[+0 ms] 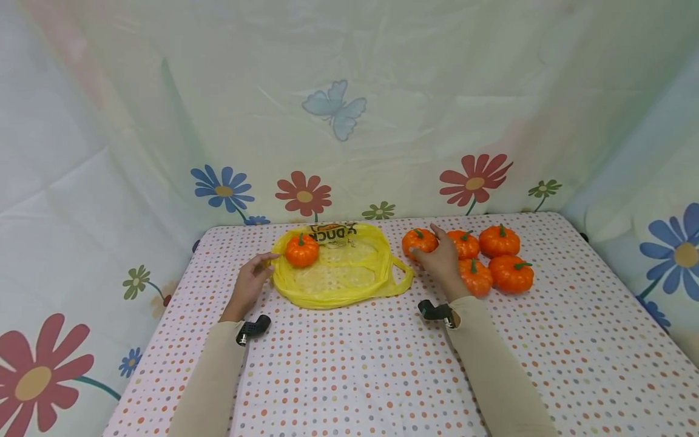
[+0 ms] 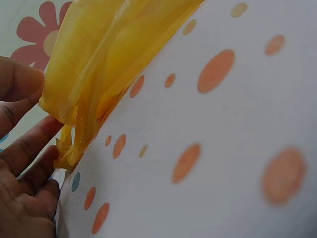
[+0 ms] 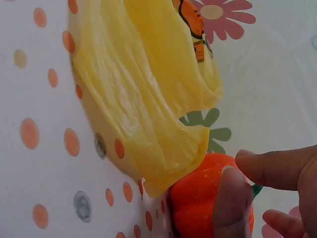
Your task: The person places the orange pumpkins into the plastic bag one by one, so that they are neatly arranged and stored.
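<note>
A yellow plastic bag [image 1: 306, 299] lies open-mouthed on the table with one small orange pumpkin [image 1: 302, 250] inside, at its left. At the bag's left rim, my left hand [image 1: 253, 284] pinches the plastic between its fingertips; the left wrist view shows the bag edge [image 2: 74, 64] coming out from them. My right hand [image 1: 441, 258] grips another pumpkin [image 1: 419, 243] beside the bag's right handle, thumb and fingers on opposite sides. In the right wrist view, that pumpkin [image 3: 193, 208] stands close behind the bag's handle [image 3: 173, 158].
Several more orange pumpkins [image 1: 499, 241] with green stems are clustered just right of my right hand. A dotted cloth [image 1: 355, 364] covers the table. Behind it hangs a curtain [image 1: 404, 152] printed with flowers and a butterfly.
</note>
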Action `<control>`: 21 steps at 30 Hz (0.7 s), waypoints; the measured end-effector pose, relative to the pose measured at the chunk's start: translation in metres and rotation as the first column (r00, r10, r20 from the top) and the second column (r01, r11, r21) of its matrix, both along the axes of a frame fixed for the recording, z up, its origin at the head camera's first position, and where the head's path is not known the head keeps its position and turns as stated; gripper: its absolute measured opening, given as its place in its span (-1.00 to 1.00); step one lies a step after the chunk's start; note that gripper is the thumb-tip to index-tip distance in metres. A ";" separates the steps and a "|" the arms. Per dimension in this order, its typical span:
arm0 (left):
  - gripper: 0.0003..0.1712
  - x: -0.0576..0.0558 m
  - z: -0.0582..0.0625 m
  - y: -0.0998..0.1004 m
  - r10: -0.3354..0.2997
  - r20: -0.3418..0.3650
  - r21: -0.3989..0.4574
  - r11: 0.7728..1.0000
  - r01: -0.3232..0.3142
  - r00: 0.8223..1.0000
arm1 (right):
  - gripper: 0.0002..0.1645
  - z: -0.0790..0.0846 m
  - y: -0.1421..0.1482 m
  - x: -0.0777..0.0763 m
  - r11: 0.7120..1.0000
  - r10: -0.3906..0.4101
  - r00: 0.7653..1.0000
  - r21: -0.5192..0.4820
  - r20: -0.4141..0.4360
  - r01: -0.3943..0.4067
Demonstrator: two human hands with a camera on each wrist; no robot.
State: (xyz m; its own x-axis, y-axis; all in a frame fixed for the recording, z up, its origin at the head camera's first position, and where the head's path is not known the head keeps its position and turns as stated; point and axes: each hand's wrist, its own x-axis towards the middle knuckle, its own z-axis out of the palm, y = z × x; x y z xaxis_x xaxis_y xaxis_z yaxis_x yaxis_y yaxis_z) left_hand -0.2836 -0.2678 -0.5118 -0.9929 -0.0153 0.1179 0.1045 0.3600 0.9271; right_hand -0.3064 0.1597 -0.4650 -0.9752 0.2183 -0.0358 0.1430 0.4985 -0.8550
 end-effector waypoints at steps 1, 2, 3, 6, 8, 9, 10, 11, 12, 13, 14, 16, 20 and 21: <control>-0.66 0.000 0.000 0.000 0.000 0.001 -0.002 1.000 0.000 1.000 | -0.01 -0.001 0.000 0.000 1.000 -0.003 1.000 0.007 -0.011 0.004; -0.66 0.000 0.000 0.000 -0.001 0.001 -0.003 1.000 0.001 1.000 | -0.02 -0.002 0.000 -0.001 1.000 -0.006 1.000 0.011 -0.020 0.006; -0.66 0.000 0.000 0.000 -0.002 0.003 -0.006 1.000 0.002 1.000 | -0.03 -0.003 0.000 -0.001 1.000 -0.007 1.000 0.023 -0.028 0.008; -0.66 0.000 0.000 0.000 0.000 0.006 -0.013 1.000 0.001 1.000 | -0.05 -0.006 0.000 -0.003 0.999 -0.001 0.999 0.035 -0.040 0.003; -0.66 0.000 0.000 0.000 0.000 0.004 -0.018 1.000 0.000 1.000 | -0.04 -0.008 0.000 -0.005 0.999 0.011 0.999 0.041 -0.040 -0.009; -0.66 0.000 -0.001 -0.001 -0.001 0.002 -0.021 1.000 0.001 1.000 | -0.03 -0.009 -0.001 -0.005 0.998 0.020 0.999 0.054 -0.040 -0.018; -0.66 0.000 -0.001 -0.001 -0.003 -0.002 -0.023 1.000 0.003 1.000 | -0.02 -0.009 -0.001 -0.005 0.998 0.029 0.999 0.063 -0.032 -0.027; -0.65 -0.001 -0.002 -0.001 -0.005 -0.005 -0.026 1.000 0.005 1.000 | 0.00 -0.010 -0.001 -0.006 0.997 0.040 0.999 0.068 -0.020 -0.039; -0.66 -0.001 -0.002 -0.001 -0.007 -0.008 -0.027 1.000 0.007 1.000 | 0.02 -0.010 -0.001 -0.006 0.996 0.054 0.999 0.077 -0.005 -0.053; -0.66 -0.001 -0.002 -0.002 -0.006 -0.007 -0.025 1.000 0.006 1.000 | 0.05 -0.011 -0.001 -0.006 0.994 0.066 0.998 0.091 0.008 -0.066; -0.66 -0.002 -0.003 -0.002 -0.008 -0.008 -0.024 1.000 0.007 1.000 | 0.07 -0.011 -0.002 -0.006 0.992 0.076 0.997 0.103 0.022 -0.078; -0.66 -0.002 -0.003 -0.002 -0.009 -0.005 -0.024 1.000 0.009 1.000 | 0.10 -0.011 -0.002 -0.006 0.989 0.090 0.995 0.110 0.052 -0.096; -0.65 -0.002 -0.002 -0.002 -0.005 0.008 -0.014 1.000 0.005 1.000 | 0.09 -0.013 -0.001 -0.006 0.988 0.100 0.993 0.111 0.070 -0.107; -0.65 -0.002 -0.002 -0.002 -0.002 0.013 -0.016 1.000 0.002 1.000 | 0.08 -0.013 -0.001 -0.006 0.988 0.100 0.992 0.107 0.075 -0.108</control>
State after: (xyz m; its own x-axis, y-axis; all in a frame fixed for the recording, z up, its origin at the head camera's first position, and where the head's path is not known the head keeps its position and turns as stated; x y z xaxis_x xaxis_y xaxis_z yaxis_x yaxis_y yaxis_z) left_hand -0.2858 -0.2696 -0.5142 -0.9944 -0.0113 0.1049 0.0931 0.3744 0.9226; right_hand -0.3126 0.1590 -0.4780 -0.9889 0.1222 -0.0849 0.1420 0.6046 -0.7838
